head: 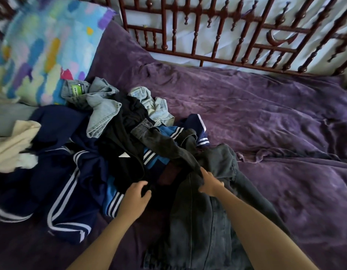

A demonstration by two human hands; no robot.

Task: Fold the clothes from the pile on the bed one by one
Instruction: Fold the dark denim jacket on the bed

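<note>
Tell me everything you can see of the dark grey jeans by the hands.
The dark grey jeans are faded denim with stitched seams down a leg. They lie crumpled on the purple bed cover at the right edge of the pile, one end running up over striped clothes. The right hand pinches a fold near their middle; the left hand grips black cloth beside them.

Purple bedspread (pixel 266 106), dark red spindle bed rail (pixel 164 26), pale cloth behind it (pixel 137 16), multicoloured pillow (pixel 42 45)
</note>
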